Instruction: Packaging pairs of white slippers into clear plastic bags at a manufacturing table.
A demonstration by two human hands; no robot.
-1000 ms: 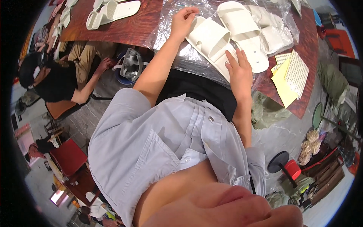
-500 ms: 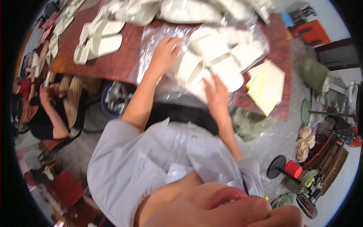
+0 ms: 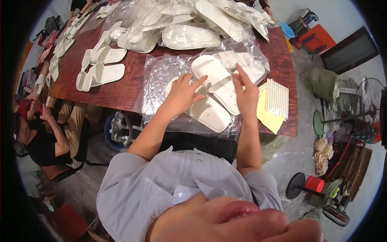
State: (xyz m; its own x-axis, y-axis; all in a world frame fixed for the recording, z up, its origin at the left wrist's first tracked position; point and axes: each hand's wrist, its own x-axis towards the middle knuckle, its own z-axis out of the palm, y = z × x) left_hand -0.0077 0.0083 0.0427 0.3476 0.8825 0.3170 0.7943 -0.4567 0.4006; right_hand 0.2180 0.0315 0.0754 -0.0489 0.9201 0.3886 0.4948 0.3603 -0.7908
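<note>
Several white slide slippers lie on clear plastic wrap (image 3: 155, 84) near the table's front edge. My left hand (image 3: 183, 94) rests over the left part of the nearest slipper (image 3: 211, 115), fingers spread, thumb pointing right. My right hand (image 3: 246, 94) is raised at the right side of a second slipper (image 3: 225, 92), fingers stretched out and nothing seen in it. Behind these two, more slippers (image 3: 238, 60) lie partly inside the plastic. Just right of my right hand are a sheet of small printed stickers (image 3: 278, 99) and yellow paper (image 3: 267, 115) under it.
A heap of plastic-wrapped slippers (image 3: 191, 37) covers the table's far side. Loose slippers (image 3: 109, 72) sit on the left of the wooden table (image 3: 133, 92). A seated person (image 3: 50, 135) works at the left. A blue bin (image 3: 111, 131) stands below the table; a fan (image 3: 369, 99) stands at right.
My right hand has come off the near slipper and moved up and right. My left hand has shifted onto the near slipper's left part. The view has tilted, showing more of the heap.
</note>
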